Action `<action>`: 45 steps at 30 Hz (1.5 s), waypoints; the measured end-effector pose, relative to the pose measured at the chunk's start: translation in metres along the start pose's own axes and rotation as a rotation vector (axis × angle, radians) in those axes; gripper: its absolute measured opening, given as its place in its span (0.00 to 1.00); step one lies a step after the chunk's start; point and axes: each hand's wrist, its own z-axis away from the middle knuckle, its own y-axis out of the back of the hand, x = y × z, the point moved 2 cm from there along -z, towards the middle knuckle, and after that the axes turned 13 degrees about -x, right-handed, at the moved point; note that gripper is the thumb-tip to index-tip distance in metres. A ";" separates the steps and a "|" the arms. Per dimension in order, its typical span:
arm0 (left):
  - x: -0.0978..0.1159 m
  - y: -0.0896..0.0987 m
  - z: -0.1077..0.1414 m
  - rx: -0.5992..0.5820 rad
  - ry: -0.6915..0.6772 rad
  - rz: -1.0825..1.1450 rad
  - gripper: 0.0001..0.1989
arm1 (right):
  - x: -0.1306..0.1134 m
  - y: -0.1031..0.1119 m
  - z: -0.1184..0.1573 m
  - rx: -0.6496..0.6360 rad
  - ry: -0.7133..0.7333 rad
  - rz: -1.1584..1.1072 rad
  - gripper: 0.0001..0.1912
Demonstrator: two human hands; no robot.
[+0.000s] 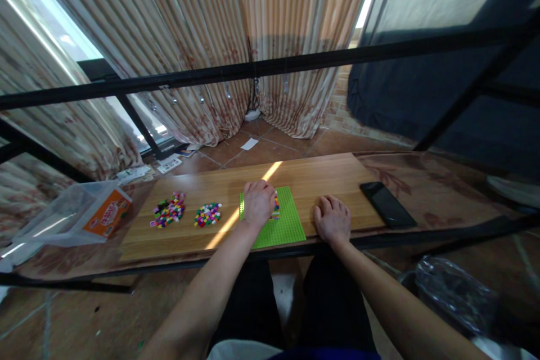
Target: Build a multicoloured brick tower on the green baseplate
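Note:
My left hand (pixel 258 202) is over the upper left part of a green studded baseplate (pixel 291 230), its fingers curled down and closed. Whatever they pinch is hidden beneath them. Small coloured bricks (pixel 276 208) stand on the baseplate, partly covered by that hand. To the right of the plate, my right hand (pixel 333 218) rests on the wooden board (pixel 329 174) with its fingers loosely curled in, and nothing shows in it. Two piles of small colourful bricks lie left of the plate: a nearer pile (pixel 207 214) and a farther, more spread one (pixel 169 211).
A black phone (pixel 387 204) lies at the board's right end. At the far left is a clear plastic tub (pixel 71 216) with an orange label. A black metal bar (pixel 295 63) crosses beyond the board, in front of patterned curtains (pixel 202 17). A strip of sunlight crosses the board.

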 end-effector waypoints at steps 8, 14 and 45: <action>-0.003 0.000 -0.001 0.019 0.042 0.063 0.08 | 0.000 -0.001 0.000 0.009 0.001 -0.006 0.21; -0.002 0.003 -0.002 -0.001 0.077 0.056 0.06 | 0.002 -0.003 0.000 0.042 0.020 -0.003 0.21; -0.040 -0.005 -0.054 -0.463 0.012 0.596 0.17 | 0.003 -0.004 -0.001 0.054 0.020 -0.024 0.20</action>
